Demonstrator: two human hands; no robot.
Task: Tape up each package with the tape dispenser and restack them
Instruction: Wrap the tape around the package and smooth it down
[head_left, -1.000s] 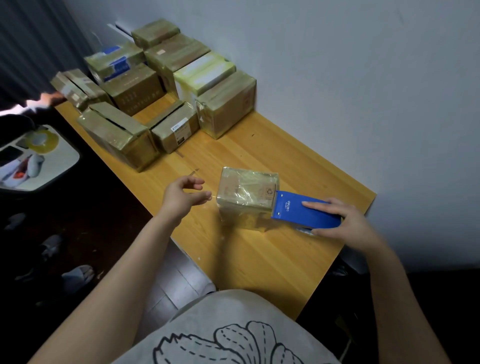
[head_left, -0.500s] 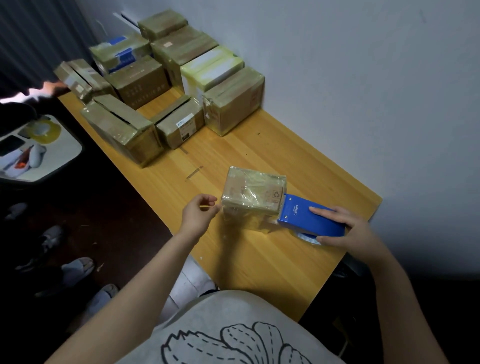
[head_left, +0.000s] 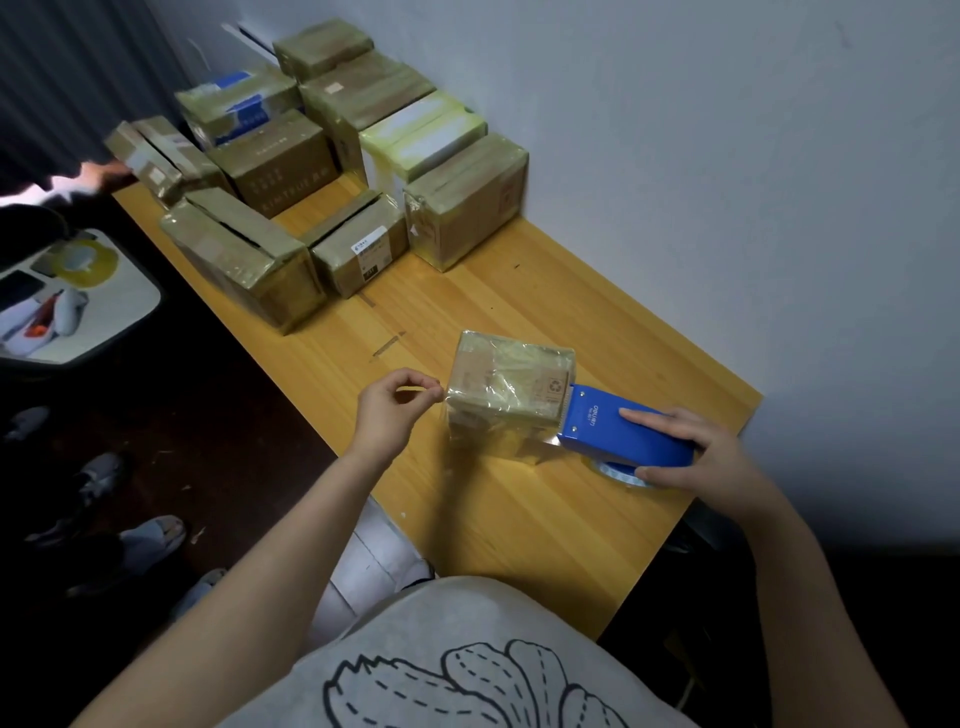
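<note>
In the head view, a small package (head_left: 511, 395) wrapped in clear tape sits on the wooden table (head_left: 519, 519). The right hand (head_left: 696, 457) grips the blue tape dispenser (head_left: 623, 434), forefinger laid along its top, its front against the package's right side. The left hand (head_left: 395, 410) pinches thumb and forefinger together just beside the package's left edge; what they hold cannot be told. More taped packages (head_left: 337, 171) crowd the table's far end.

Grey shirt (head_left: 457, 618), black outlined print (head_left: 467, 686) with dashed lines, bare forearms (head_left: 291, 566).
</note>
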